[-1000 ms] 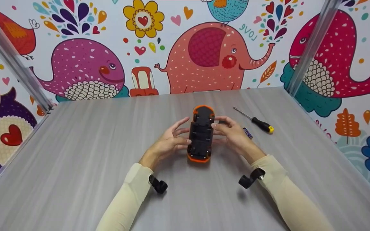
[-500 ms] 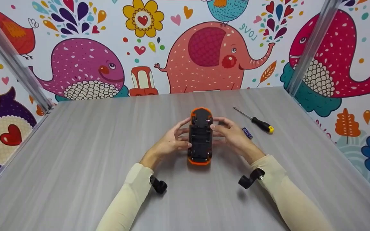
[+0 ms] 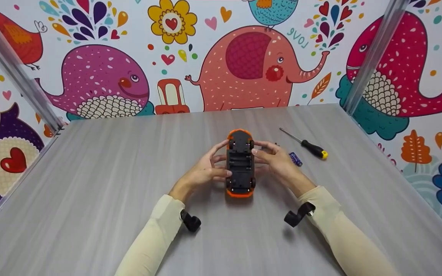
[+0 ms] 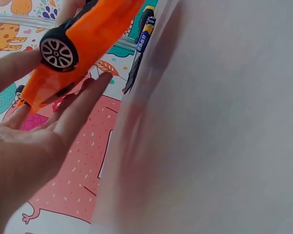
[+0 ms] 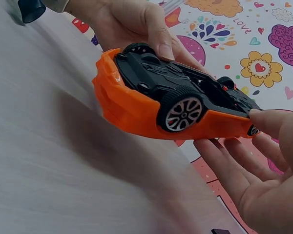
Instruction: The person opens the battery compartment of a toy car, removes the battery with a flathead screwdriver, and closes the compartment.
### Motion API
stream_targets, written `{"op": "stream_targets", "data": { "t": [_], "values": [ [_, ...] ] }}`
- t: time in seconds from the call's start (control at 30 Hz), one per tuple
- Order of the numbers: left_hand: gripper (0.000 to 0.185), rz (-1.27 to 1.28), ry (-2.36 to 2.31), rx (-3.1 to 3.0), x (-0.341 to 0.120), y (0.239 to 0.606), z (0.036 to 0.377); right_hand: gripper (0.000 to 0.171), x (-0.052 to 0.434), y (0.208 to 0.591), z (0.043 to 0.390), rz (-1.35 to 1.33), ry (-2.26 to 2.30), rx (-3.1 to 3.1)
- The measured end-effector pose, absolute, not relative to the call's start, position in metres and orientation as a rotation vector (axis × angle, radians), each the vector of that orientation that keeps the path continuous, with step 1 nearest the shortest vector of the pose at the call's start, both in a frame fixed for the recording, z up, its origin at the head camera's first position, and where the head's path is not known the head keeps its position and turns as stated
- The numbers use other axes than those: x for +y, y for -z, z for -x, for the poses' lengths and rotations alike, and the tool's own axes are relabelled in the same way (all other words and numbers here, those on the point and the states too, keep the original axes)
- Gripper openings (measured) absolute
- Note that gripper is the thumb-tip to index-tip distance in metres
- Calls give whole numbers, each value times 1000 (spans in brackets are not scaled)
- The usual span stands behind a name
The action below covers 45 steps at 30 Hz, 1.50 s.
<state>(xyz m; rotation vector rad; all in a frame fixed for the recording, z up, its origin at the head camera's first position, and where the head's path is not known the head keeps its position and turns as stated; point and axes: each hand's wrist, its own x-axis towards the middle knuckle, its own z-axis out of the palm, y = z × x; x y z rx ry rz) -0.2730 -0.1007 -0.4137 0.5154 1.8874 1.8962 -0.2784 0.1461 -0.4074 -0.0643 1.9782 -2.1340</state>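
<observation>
From the head camera, an orange toy car (image 3: 240, 164) is held belly-up above the middle of the grey table (image 3: 90, 184), the left hand (image 3: 202, 172) and right hand (image 3: 278, 163) pinching its sides with thumbs and curled fingers. A screwdriver (image 3: 306, 144) and a small battery (image 3: 295, 158) lie nearer the right edge. The left wrist camera shows loosely extended fingers (image 4: 78, 114) cradling the car's orange body (image 4: 83, 44). The right wrist camera shows the black chassis (image 5: 180, 83) upward, right fingers (image 5: 234, 170) open beneath, thumb at its end.
</observation>
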Motion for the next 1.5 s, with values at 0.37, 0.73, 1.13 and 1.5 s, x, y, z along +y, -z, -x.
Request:
{"op": "stream_targets", "data": {
  "t": [0.37,0.73,1.13,1.5],
  "values": [
    [97,-478,-1931,1885,-100,415,274,62,145,408,277,158,2081,2014],
    [95,-402,-1934,1885,-102,418,276,82,144,410,275,306,1970,2003],
    [95,-301,-1892,1937,-98,416,274,82,145,415,274,302,1946,2026],
    [97,-189,-1914,1968,-93,418,276,74,150,411,278,327,1927,2067]
  ]
}}
